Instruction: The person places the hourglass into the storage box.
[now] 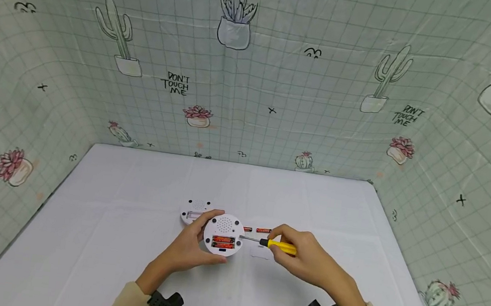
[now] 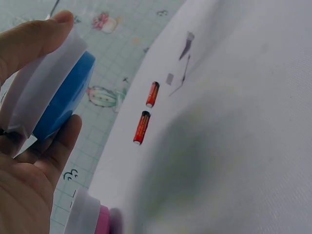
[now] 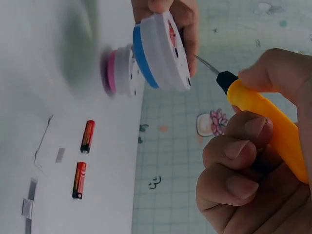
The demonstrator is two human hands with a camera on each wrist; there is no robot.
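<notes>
My left hand (image 1: 192,243) grips a round white device (image 1: 225,224) by its rim, raised off the table. Its back, with dark feet, speaker holes and a battery compartment holding two red batteries (image 1: 223,242), faces me in the head view. The blue front (image 2: 66,97) shows in the left wrist view. My right hand (image 1: 302,255) holds a screwdriver (image 1: 282,247) by its yellow handle. The metal shaft points left, its tip right by the device's back in the head view. In the right wrist view, the thumb and curled fingers wrap the handle (image 3: 268,119).
Behind my left hand, a second round white device (image 1: 199,204) with a pink side (image 3: 111,71) lies on the table. Two loose red batteries (image 3: 87,136) lie nearby. A pale battery cover (image 1: 260,252) sits just before them. A patterned curtain (image 1: 253,83) rises behind the white table (image 1: 132,185).
</notes>
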